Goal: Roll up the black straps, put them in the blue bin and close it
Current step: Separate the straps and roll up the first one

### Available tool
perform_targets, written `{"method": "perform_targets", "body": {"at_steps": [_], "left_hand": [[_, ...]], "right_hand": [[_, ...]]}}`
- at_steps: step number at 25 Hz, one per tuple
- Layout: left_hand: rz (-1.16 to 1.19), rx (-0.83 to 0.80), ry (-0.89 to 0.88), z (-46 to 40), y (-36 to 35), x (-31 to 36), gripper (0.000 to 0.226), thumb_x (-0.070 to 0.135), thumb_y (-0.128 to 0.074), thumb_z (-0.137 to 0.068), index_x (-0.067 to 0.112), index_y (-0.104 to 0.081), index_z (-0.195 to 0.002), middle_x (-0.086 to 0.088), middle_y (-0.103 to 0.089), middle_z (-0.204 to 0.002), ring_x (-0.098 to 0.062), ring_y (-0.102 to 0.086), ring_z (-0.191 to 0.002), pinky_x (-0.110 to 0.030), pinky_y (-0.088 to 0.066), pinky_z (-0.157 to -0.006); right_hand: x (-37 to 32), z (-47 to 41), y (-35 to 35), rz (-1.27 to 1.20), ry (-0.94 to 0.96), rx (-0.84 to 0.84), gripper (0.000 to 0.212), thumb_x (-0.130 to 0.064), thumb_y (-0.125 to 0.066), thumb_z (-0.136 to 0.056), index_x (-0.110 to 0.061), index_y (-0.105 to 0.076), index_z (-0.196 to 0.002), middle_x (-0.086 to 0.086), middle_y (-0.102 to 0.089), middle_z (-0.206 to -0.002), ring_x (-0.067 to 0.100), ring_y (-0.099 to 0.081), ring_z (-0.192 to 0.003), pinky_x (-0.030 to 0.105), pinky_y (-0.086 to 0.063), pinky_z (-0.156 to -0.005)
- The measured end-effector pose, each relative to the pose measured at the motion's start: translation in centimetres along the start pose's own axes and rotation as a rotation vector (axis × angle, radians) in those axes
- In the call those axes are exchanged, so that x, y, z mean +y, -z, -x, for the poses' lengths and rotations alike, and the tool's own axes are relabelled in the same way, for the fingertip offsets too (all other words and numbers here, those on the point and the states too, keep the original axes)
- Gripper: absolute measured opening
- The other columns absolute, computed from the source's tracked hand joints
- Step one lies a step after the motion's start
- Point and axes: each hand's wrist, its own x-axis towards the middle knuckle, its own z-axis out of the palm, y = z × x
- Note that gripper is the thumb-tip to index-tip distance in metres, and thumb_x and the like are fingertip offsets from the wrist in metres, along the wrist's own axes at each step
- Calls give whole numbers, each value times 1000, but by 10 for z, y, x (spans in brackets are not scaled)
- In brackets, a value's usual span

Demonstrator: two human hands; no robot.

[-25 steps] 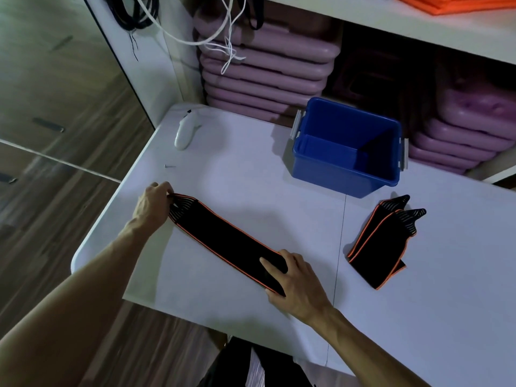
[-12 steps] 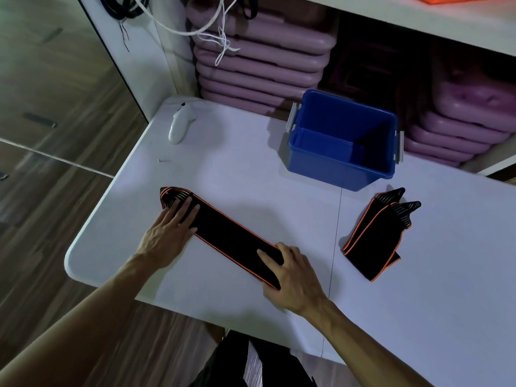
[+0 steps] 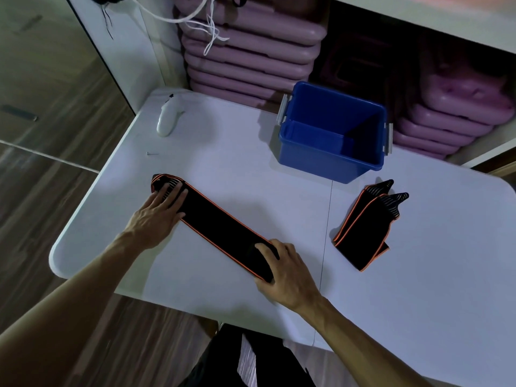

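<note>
A long black strap with orange edging lies flat and diagonal on the white table. My left hand rests flat on its far-left end, fingers spread. At the near-right end my right hand curls its fingers over the strap, thumb at the near edge. The blue bin stands open and looks empty at the back of the table, with grey latches on its sides. No lid is in view. A folded pile of black straps lies right of my hands, in front of the bin.
A white handheld device lies at the table's back-left corner, with a small screw near it. Stacked purple cases fill the shelves behind the bin. White cords hang above them. The table's left edge drops to wooden floor.
My left hand has let go of the strap's tip and now lies flat on that end. My right hand has stayed on the near-right end.
</note>
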Motion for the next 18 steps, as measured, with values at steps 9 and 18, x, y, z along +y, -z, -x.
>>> {"method": "perform_targets", "body": {"at_steps": [9,18], "left_hand": [[51,102,-9,-12,1,4,55,19,-34,-91,2,-34,-143,-23,-30,-153,-41,-25,-142,-47,-22,-115],[203,93,131,2,-22,62,61,46,-21,-98,13,-25,-149,-15,-19,-159,-29,-15,-147,-47,-22,-118]], "right_hand": [[-13,8,-10,-2,-70,48,61,-41,-67,-71,-22,-52,-128,13,-50,-132,31,-50,-111,40,-53,-87],[-14,10,-11,-33,-88,80,61,-38,-66,-72,-24,-54,-130,10,-48,-131,28,-48,-113,37,-52,-91]]}}
